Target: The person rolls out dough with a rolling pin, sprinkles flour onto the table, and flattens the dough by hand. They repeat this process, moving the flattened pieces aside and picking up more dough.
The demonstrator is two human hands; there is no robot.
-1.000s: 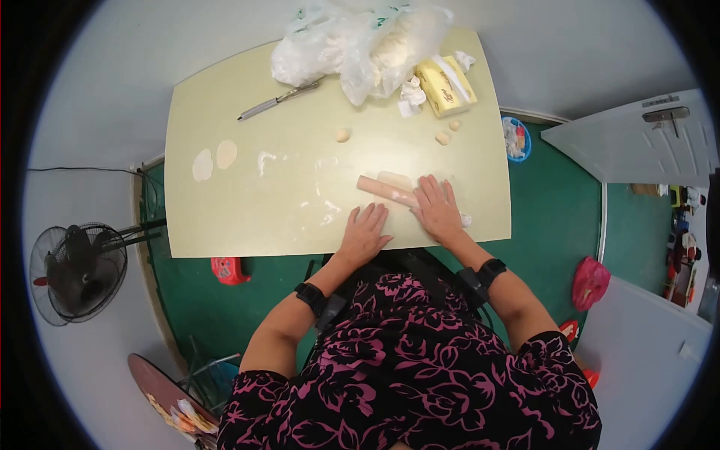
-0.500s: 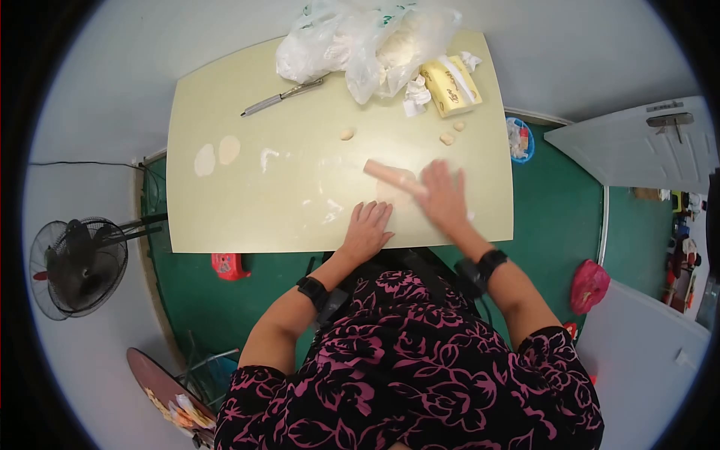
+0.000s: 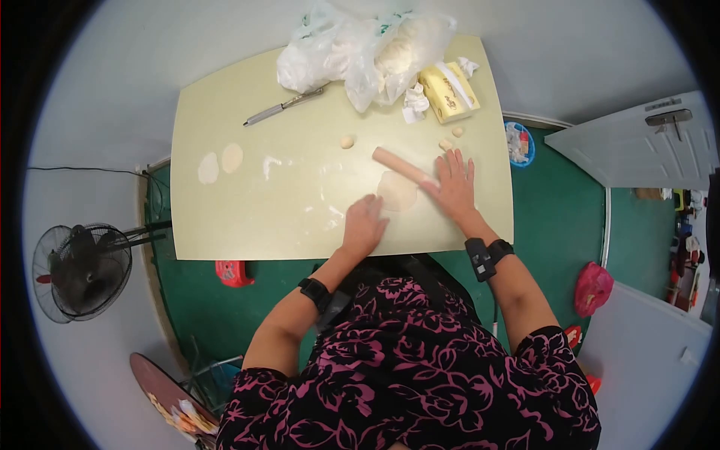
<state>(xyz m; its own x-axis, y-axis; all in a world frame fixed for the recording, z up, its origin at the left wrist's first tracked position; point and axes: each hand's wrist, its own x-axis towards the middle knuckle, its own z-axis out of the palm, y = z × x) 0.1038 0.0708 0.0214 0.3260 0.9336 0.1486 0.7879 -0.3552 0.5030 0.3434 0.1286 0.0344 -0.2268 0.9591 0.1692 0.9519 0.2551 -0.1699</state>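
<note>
A wooden rolling pin [image 3: 401, 164] lies aslant on the table, its near end under the thumb and palm of my right hand [image 3: 454, 186]. That hand's fingers are stretched out and spread beyond the pin. Just below the pin is a thin round dough wrapper [image 3: 397, 192]. My left hand [image 3: 364, 223] has its fingers curled in at the wrapper's left edge, slightly blurred; the fingertips are partly hidden. One small dough piece [image 3: 347, 142] sits farther back, and more dough pieces [image 3: 446, 144] lie beyond my right fingertips.
Two flat wrappers [image 3: 232, 157] lie at the left of the pale table [image 3: 225, 217]. White flour marks dot its middle. Toward the back are a grey pen-like tool [image 3: 266, 114], plastic bags [image 3: 330, 56] with white contents, crumpled tissue [image 3: 415, 101] and a yellow tissue box [image 3: 450, 91].
The rolling pin has moved off much of the wrapper, uncovering it. My right hand has slowed, and my left hand has gone from flat, extended fingers to curled ones at the wrapper's edge.
</note>
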